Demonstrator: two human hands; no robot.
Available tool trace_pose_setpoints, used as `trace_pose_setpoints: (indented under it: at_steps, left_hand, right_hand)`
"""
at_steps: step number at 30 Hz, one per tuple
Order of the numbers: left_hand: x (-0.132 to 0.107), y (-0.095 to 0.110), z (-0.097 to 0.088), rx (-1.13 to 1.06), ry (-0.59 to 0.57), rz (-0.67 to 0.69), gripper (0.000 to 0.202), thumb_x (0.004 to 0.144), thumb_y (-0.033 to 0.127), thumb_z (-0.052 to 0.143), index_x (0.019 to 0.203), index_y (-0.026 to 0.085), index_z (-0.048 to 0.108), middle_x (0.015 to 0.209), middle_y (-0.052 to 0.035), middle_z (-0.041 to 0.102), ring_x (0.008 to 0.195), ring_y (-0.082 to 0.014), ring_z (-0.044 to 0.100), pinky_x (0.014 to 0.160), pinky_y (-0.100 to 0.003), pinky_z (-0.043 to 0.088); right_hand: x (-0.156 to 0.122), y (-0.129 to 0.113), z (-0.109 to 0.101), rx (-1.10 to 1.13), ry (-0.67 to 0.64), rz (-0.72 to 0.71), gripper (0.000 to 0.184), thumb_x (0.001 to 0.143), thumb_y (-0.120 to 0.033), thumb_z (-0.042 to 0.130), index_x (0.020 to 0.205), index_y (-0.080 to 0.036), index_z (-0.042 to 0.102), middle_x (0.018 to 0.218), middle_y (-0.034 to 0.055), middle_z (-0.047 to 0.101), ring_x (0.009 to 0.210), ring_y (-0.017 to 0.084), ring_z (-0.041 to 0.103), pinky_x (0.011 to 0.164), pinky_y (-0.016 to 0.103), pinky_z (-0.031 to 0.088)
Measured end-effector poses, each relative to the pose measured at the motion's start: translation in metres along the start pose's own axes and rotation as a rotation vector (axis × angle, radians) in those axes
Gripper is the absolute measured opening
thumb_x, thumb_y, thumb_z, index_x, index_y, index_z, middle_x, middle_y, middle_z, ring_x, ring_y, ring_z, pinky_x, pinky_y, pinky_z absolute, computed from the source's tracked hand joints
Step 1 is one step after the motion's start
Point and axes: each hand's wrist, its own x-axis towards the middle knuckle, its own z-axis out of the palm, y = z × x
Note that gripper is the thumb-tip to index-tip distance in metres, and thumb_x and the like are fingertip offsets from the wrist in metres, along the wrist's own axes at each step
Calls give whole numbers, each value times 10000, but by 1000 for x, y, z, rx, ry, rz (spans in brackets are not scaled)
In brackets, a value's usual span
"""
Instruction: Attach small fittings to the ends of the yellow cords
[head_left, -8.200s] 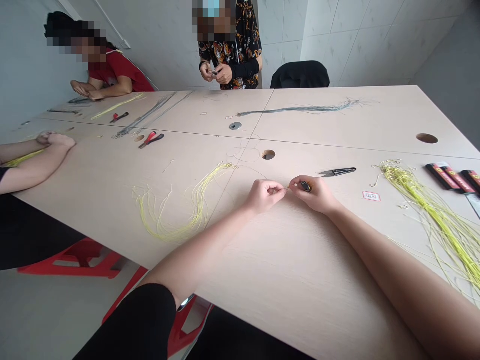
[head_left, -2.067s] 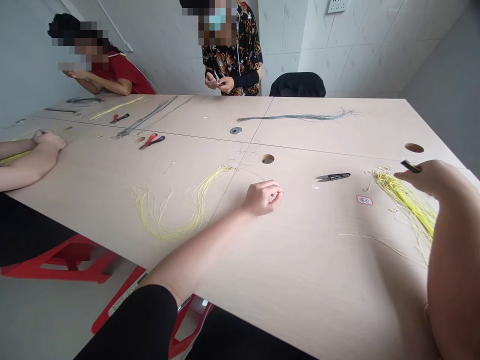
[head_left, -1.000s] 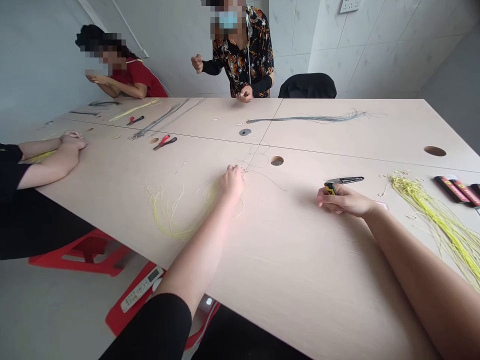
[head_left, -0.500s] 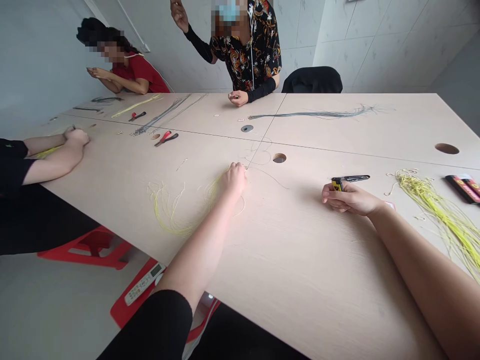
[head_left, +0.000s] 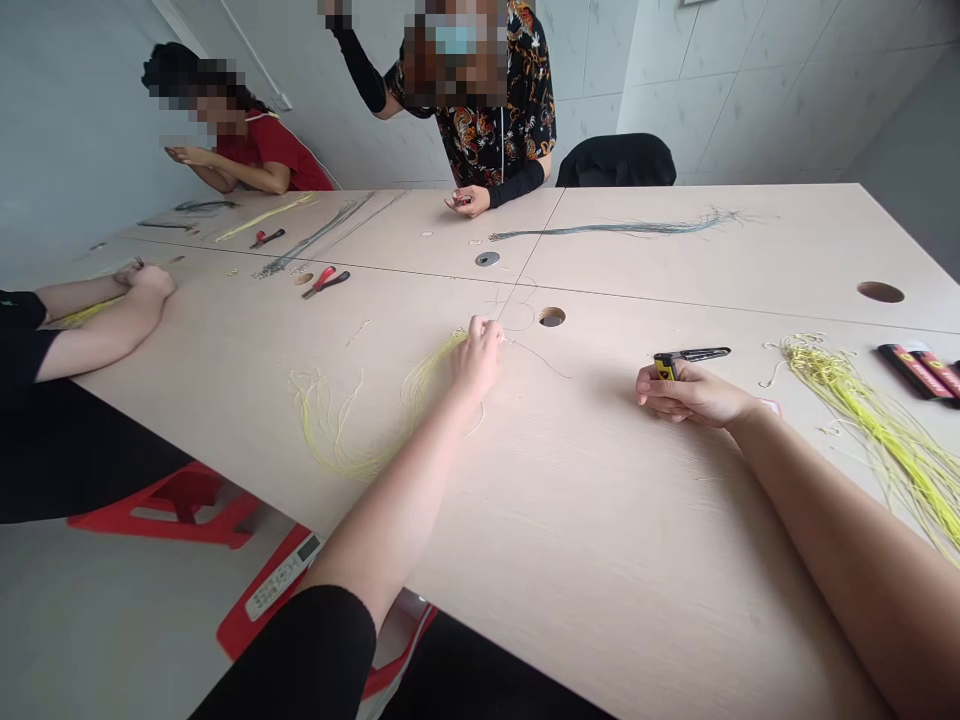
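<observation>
My left hand (head_left: 477,358) rests on the pale wood table (head_left: 600,520), its fingers closed where thin yellow cords (head_left: 352,420) run in under them. The cords lie in loose loops to its left. My right hand (head_left: 694,393) lies well to the right, curled around a yellow and black lighter (head_left: 664,366). Black-handled thread snips (head_left: 701,353) lie against the far side of that hand. A thick bundle of yellow cords (head_left: 877,430) spreads just past my right wrist.
Red and black boxes (head_left: 916,370) lie at the right. A round table hole (head_left: 551,317) is near my left hand, and red pliers (head_left: 326,284) and grey cords (head_left: 615,228) lie farther off. Co-workers' hands (head_left: 469,201) (head_left: 142,285) are at the table.
My hands no longer meet at the middle as in the oldest frame. The left has moved onto the yellow cords, and the right has come back from the bundle with the lighter. The standing person's arm has risen.
</observation>
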Motion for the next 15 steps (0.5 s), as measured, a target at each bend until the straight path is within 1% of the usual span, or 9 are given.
trace_pose_setpoints:
  at_steps: [3, 5, 8, 10, 11, 13, 15]
  left_hand:
    - [-5, 13, 3, -92, 9, 153, 279, 846, 39, 335, 956, 205, 530, 1028, -59, 609, 778, -171, 589, 609, -272, 356]
    - [-9, 24, 7, -178, 18, 268, 233, 851, 54, 347, 897, 202, 521, 942, -49, 621, 787, -167, 576, 642, -266, 376]
    - [-16, 36, 12, -350, 34, 465, 187, 872, 90, 356, 822, 199, 500, 877, -48, 621, 802, -156, 570, 684, -256, 409]
    - [-20, 40, 15, -475, 46, 574, 186, 897, 120, 345, 808, 201, 487, 869, -50, 624, 814, -148, 575, 709, -254, 432]
    - [-21, 41, 16, -530, 53, 608, 183, 912, 142, 342, 812, 202, 483, 870, -51, 627, 820, -145, 579, 720, -255, 442]
    - [-23, 41, 18, -616, 66, 630, 167, 933, 184, 345, 832, 204, 476, 873, -53, 632, 828, -142, 589, 730, -257, 456]
    - [-24, 40, 19, -671, 69, 634, 137, 937, 196, 359, 855, 206, 469, 875, -52, 636, 827, -137, 596, 720, -253, 462]
  right_hand:
    - [0, -2, 1, 1, -2, -8, 365, 717, -481, 715, 687, -152, 561, 466, -77, 277, 417, 47, 226, 394, 210, 167]
    - [0, -2, 2, 2, -6, -12, 365, 714, -478, 718, 681, -151, 559, 468, -79, 278, 415, 44, 226, 394, 211, 170]
    - [1, -2, 1, -1, -5, -25, 351, 717, -466, 713, 678, -154, 558, 465, -80, 284, 411, 45, 227, 393, 213, 184]
    - [0, -1, 1, -6, 8, -36, 347, 718, -469, 706, 683, -157, 557, 461, -82, 282, 409, 48, 228, 394, 216, 198]
    - [0, -1, 1, -18, 18, -43, 352, 714, -475, 706, 682, -159, 553, 461, -83, 282, 410, 50, 232, 396, 218, 208]
    - [1, -1, 3, -83, 59, -61, 366, 702, -486, 716, 688, -161, 548, 477, -69, 325, 423, 59, 279, 407, 223, 233]
    - [3, -2, 9, -186, 144, -111, 371, 696, -495, 721, 719, -159, 564, 513, -48, 378, 455, 75, 338, 427, 231, 249]
